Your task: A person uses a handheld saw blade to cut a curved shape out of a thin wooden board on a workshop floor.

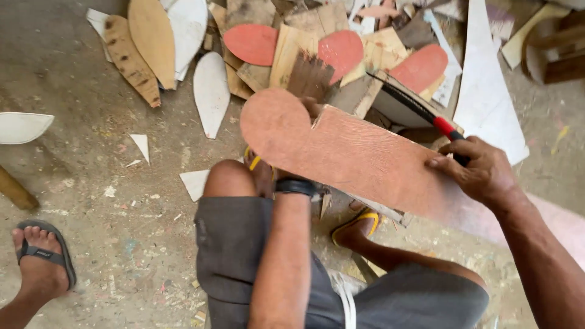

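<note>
I hold a long reddish-brown plywood board with a rounded end (341, 152) across my knees, its round end pointing away to my left and its long body running down to my right. My left hand (286, 176) is mostly hidden behind the board; only my wrist with its black watch band (295, 186) shows, so I cannot tell how those fingers are set, though the arm goes up under the board's near edge. My right hand (481, 170) rests on the far right part of the board, fingers curled tight around the red and black handle of a hand saw (426, 113), whose thin dark blade slants up and away to the left, along the board's upper edge.

I am crouched in grey shorts (244, 250), with yellow-strapped sandals (359, 222) on my feet beneath the board. Beyond the board lies a loose heap of offcuts (292, 55) on the concrete floor (91, 158): red oval pieces (251, 44), pale wooden paddle shapes, white pointed slivers (211, 91) and torn brown scraps. No box, bin or tray shows anywhere; the pieces lie straight on the ground. Small white triangles and chips are scattered near my left knee. At the lower left corner another person's foot in a black flip-flop (39, 256) stands well apart from me.
</note>
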